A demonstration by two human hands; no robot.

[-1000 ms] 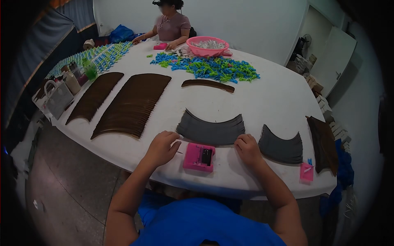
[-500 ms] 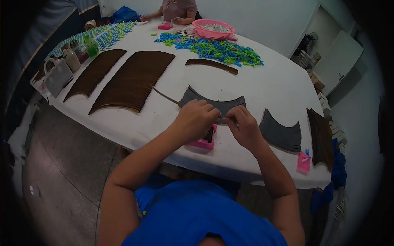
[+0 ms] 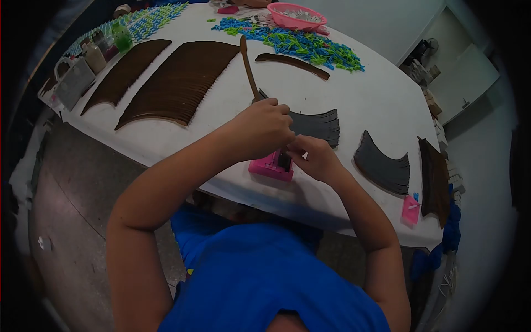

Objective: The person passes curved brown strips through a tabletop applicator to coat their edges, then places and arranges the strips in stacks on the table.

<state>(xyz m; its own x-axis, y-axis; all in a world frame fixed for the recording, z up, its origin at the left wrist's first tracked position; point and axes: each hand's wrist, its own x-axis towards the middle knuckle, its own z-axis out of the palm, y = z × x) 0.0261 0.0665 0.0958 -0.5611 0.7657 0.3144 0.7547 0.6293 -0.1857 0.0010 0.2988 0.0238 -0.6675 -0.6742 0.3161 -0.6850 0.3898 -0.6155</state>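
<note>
My left hand (image 3: 264, 128) is closed around a long thin brown strip (image 3: 248, 67), which sticks up and away from its far side. My right hand (image 3: 314, 156) meets it at the fingertips, in a pinch; what lies between those fingers is hidden. Both hands are just above a small pink box (image 3: 264, 170) with a dark piece inside, near the table's front edge. Behind them lies a curved stack of grey strips (image 3: 315, 126), partly covered by my left hand.
Brown strip stacks (image 3: 180, 83) lie to the left, a single curved brown piece (image 3: 293, 65) beyond. Another grey stack (image 3: 381, 166), a small pink tray (image 3: 410, 210) and a dark brown stack (image 3: 434, 180) sit right. Blue and green clips (image 3: 298, 47) and a pink basket (image 3: 298, 19) are at the back.
The brown strip has swung from pointing left to pointing away from me. Both hands have come closer together above the pink box, and the view has tilted down.
</note>
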